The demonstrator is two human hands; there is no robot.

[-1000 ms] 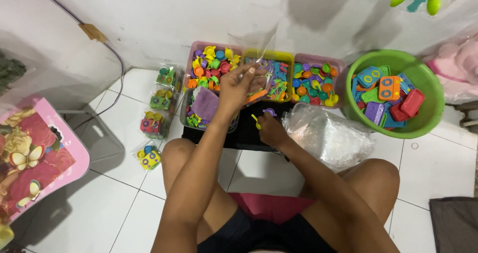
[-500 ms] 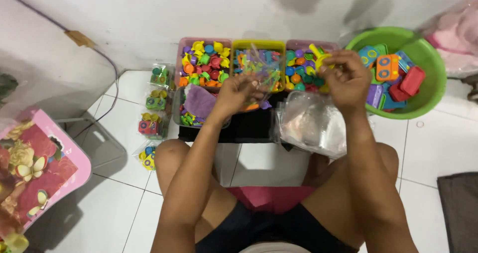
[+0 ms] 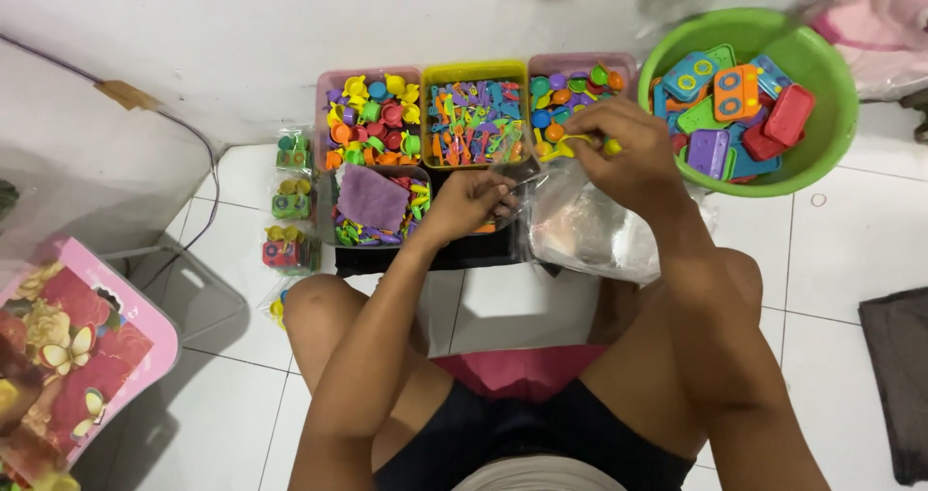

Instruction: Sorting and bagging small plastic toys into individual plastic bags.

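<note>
In the head view I see my right hand (image 3: 633, 158) closed on a small yellow toy piece (image 3: 578, 144), just in front of the pink box (image 3: 578, 95) at 12 o'clock. My left hand (image 3: 471, 201) pinches the edge of a clear plastic bag (image 3: 590, 232) at 11 o'clock. The green basin (image 3: 831, 138) sits at 2 o'clock on the floor.

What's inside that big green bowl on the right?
The green bowl holds flat toy pieces in blue, orange, green, purple and red, some with round dials. Whatever lies beneath the top layer is covered.
</note>
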